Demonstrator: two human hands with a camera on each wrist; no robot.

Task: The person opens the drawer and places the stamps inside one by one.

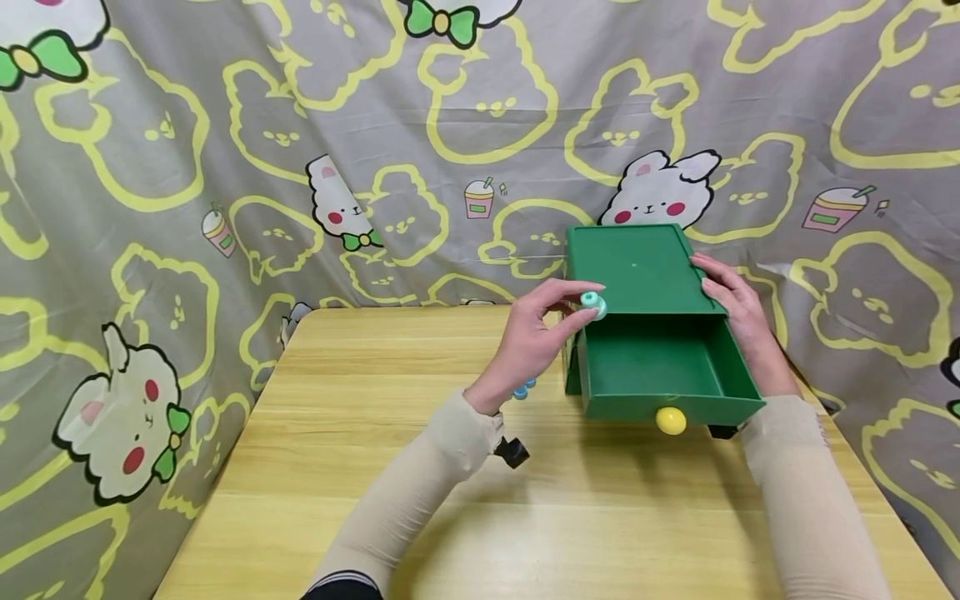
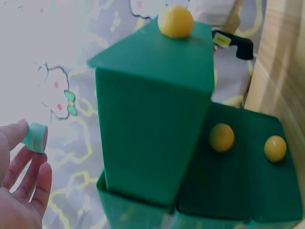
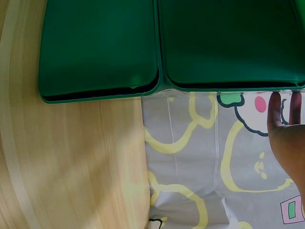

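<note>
My left hand [image 1: 536, 325] pinches a small teal round piece [image 1: 594, 305] between thumb and fingertips, above the left rim of an open drawer [image 1: 652, 371]. In the left wrist view the piece [image 2: 36, 137] looks like a short stepped cylinder. The drawer is the top one of a green drawer cabinet [image 1: 633, 262] and has a yellow round knob [image 1: 671, 421]. Its visible floor is bare. Along the cabinet's right side lies my right hand [image 1: 738, 312], its fingers extended against the top edge. In the right wrist view, fingers [image 3: 281, 109] touch the cabinet's side.
Two lower drawers with yellow knobs [image 2: 222, 138] are closed. Small blue pieces [image 1: 522, 389] lie on the wooden table [image 1: 337, 400], partly hidden behind my left wrist. A patterned grey curtain [image 1: 390, 125] hangs behind the table. Black camera mounts [image 1: 512, 452] stick out at the wrists.
</note>
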